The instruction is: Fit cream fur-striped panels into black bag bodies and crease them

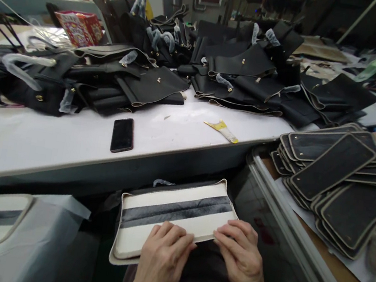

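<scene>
Pinched in left hand point(165, 255) and right hand point(240, 255) is the striped panel point(178, 209); its underside is hidden.

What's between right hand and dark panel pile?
Head view, right hand to dark panel pile: a dark glassy side, a metal rail, then brown board and white paper.

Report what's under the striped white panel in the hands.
Past the far edge of the white panel, dark material and a plastic-wrapped piece show. Whatever lies directly beneath is covered.
</scene>
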Demonstrator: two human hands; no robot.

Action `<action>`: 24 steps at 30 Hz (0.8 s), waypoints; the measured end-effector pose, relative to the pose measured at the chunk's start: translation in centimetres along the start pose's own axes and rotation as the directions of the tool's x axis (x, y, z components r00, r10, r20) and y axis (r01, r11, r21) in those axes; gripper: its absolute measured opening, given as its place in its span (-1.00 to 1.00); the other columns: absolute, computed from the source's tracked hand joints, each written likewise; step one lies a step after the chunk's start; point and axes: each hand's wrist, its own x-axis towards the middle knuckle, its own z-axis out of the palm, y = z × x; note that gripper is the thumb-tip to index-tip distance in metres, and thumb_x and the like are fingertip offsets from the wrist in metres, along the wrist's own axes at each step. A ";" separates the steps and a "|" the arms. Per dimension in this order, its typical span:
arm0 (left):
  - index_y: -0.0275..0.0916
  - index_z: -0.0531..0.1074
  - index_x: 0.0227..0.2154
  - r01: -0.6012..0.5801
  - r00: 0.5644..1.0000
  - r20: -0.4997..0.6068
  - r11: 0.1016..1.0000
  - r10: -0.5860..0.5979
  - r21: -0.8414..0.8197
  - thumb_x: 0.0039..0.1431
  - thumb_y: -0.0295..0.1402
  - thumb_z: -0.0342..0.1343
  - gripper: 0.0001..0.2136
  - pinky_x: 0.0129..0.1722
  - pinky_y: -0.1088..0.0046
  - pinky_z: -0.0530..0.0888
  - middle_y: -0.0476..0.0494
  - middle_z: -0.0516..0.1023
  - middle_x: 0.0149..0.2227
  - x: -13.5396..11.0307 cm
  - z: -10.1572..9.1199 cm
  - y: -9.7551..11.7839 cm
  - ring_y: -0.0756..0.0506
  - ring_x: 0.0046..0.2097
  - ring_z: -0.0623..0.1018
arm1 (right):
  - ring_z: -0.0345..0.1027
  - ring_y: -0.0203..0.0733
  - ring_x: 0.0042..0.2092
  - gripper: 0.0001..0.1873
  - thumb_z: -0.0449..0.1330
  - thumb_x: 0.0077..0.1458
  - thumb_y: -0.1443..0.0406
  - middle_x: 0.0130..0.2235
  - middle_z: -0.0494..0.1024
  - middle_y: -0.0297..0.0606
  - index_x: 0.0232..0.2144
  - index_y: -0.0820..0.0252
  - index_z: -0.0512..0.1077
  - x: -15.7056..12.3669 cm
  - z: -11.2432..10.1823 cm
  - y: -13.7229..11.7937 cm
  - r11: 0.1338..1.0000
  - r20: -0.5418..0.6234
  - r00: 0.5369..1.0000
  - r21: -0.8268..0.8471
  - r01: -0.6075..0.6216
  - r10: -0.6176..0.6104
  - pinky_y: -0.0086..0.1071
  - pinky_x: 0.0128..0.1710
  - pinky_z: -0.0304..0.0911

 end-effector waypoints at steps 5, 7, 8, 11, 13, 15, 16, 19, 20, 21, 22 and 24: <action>-0.13 0.47 -0.28 -0.002 1.000 0.008 1.000 0.002 0.005 0.29 -0.43 0.05 -0.89 -0.29 0.31 0.24 -0.02 0.50 -0.35 0.1 0.1 0.2 -0.10 -0.29 0.40 | 0.27 -0.10 -0.10 -0.75 0.18 0.14 0.51 -0.28 0.46 -0.26 -0.19 0.10 0.46 0.1 0.1 -0.1 0.999 -0.013 1.000 0.043 -0.001 0.002 -0.13 -0.10 0.23; -0.14 0.46 -0.34 0.029 0.999 0.024 1.000 -0.029 0.005 0.29 -0.42 0.04 -0.87 -0.28 0.30 0.24 -0.03 0.49 -0.37 0.3 0.2 0.3 -0.10 -0.30 0.39 | 0.27 -0.09 -0.11 -0.80 0.19 0.15 0.48 -0.29 0.44 -0.27 -0.24 0.09 0.46 0.3 0.1 -0.1 0.997 0.009 0.998 0.050 -0.063 0.063 -0.12 -0.11 0.22; -0.14 0.45 -0.36 0.042 0.999 0.025 0.999 -0.042 0.003 0.29 -0.42 0.04 -0.86 -0.28 0.30 0.24 -0.03 0.49 -0.38 0.3 0.3 0.4 -0.10 -0.30 0.39 | 0.26 -0.07 -0.09 -0.83 0.19 0.16 0.46 -0.28 0.44 -0.27 -0.26 0.08 0.46 0.3 0.1 -0.1 0.995 0.018 0.996 0.047 -0.093 0.092 -0.10 -0.09 0.21; -0.13 0.45 -0.37 0.054 0.999 -0.001 0.999 -0.054 0.004 0.30 -0.40 0.03 -0.86 -0.27 0.29 0.23 -0.03 0.49 -0.39 0.5 0.8 0.5 -0.10 -0.30 0.39 | 0.19 0.03 0.07 -0.89 0.21 0.15 0.40 -0.17 0.45 -0.25 -0.32 0.06 0.46 0.3 0.4 0.0 0.982 0.015 0.983 0.045 -0.183 0.182 0.00 0.02 0.14; -0.12 0.44 -0.37 0.052 0.999 -0.012 0.999 -0.052 0.009 0.30 -0.39 0.03 -0.86 -0.27 0.29 0.23 -0.01 0.50 -0.38 0.5 1.0 0.4 -0.11 -0.29 0.40 | 0.10 0.09 0.17 -0.93 0.23 0.13 0.36 -0.04 0.42 -0.22 -0.37 0.07 0.45 0.2 0.8 0.0 0.959 0.000 0.962 0.074 -0.272 0.273 0.06 0.09 0.10; -0.12 0.44 -0.38 0.049 0.999 -0.012 0.999 -0.049 0.018 0.29 -0.38 0.04 -0.86 -0.27 0.30 0.23 0.00 0.51 -0.38 0.5 1.2 0.3 -0.11 -0.29 0.41 | 0.02 0.13 0.24 -0.94 0.24 0.10 0.33 0.07 0.36 -0.19 -0.38 0.09 0.41 0.0 1.1 -0.1 0.919 -0.020 0.927 0.140 -0.368 0.374 0.08 0.14 0.07; -0.12 0.44 -0.40 0.048 0.999 -0.011 0.998 -0.047 0.028 0.29 -0.37 0.04 -0.85 -0.27 0.30 0.23 0.00 0.51 -0.39 0.5 1.3 0.2 -0.10 -0.29 0.41 | -0.01 0.13 0.26 -0.93 0.24 0.09 0.32 0.11 0.33 -0.17 -0.37 0.11 0.38 -0.1 1.3 -0.2 0.896 -0.029 0.908 0.178 -0.406 0.417 0.09 0.16 0.06; -0.12 0.43 -0.44 0.041 0.999 -0.004 0.997 -0.041 0.069 0.28 -0.33 0.06 -0.84 -0.30 0.31 0.22 0.01 0.51 -0.42 0.5 1.5 0.0 -0.10 -0.32 0.42 | -0.06 0.10 0.29 -0.92 0.18 0.11 0.33 0.20 0.24 -0.14 -0.34 0.11 0.31 -0.2 1.6 -0.6 0.843 -0.046 0.866 0.261 -0.471 0.498 0.08 0.20 0.03; -0.11 0.43 -0.45 0.040 0.999 0.002 0.996 -0.041 0.082 0.27 -0.33 0.07 -0.83 -0.31 0.31 0.22 0.01 0.50 -0.43 0.6 1.5 -0.1 -0.10 -0.33 0.42 | -0.06 0.09 0.30 -0.93 0.16 0.13 0.34 0.22 0.22 -0.15 -0.34 0.11 0.30 -0.3 1.7 -0.7 0.831 -0.050 0.856 0.278 -0.483 0.514 0.08 0.21 0.02; -0.11 0.42 -0.46 0.039 0.999 0.009 0.995 -0.040 0.093 0.27 -0.32 0.07 -0.83 -0.32 0.31 0.22 0.02 0.50 -0.44 0.6 1.6 -0.2 -0.10 -0.34 0.42 | -0.05 0.07 0.30 -0.94 0.15 0.14 0.34 0.23 0.21 -0.15 -0.34 0.11 0.30 -0.3 1.7 -0.9 0.820 -0.056 0.847 0.290 -0.493 0.529 0.06 0.21 0.02; -0.11 0.41 -0.46 0.037 0.999 0.019 0.994 -0.039 0.103 0.27 -0.32 0.08 -0.83 -0.32 0.31 0.22 0.02 0.50 -0.44 0.6 1.7 -0.3 -0.10 -0.34 0.42 | -0.04 0.06 0.29 -0.95 0.14 0.15 0.34 0.24 0.20 -0.15 -0.33 0.11 0.30 -0.2 1.8 -1.0 0.811 -0.063 0.837 0.298 -0.503 0.543 0.05 0.20 0.02; -0.11 0.41 -0.46 0.029 0.999 0.036 0.991 -0.034 0.128 0.26 -0.32 0.09 -0.84 -0.32 0.30 0.23 0.03 0.50 -0.44 0.6 1.8 -0.5 -0.11 -0.35 0.42 | 0.00 0.03 0.28 -0.94 0.13 0.17 0.35 0.25 0.17 -0.16 -0.29 0.10 0.30 -0.2 2.0 -1.1 0.800 -0.081 0.823 0.302 -0.518 0.563 0.01 0.20 0.05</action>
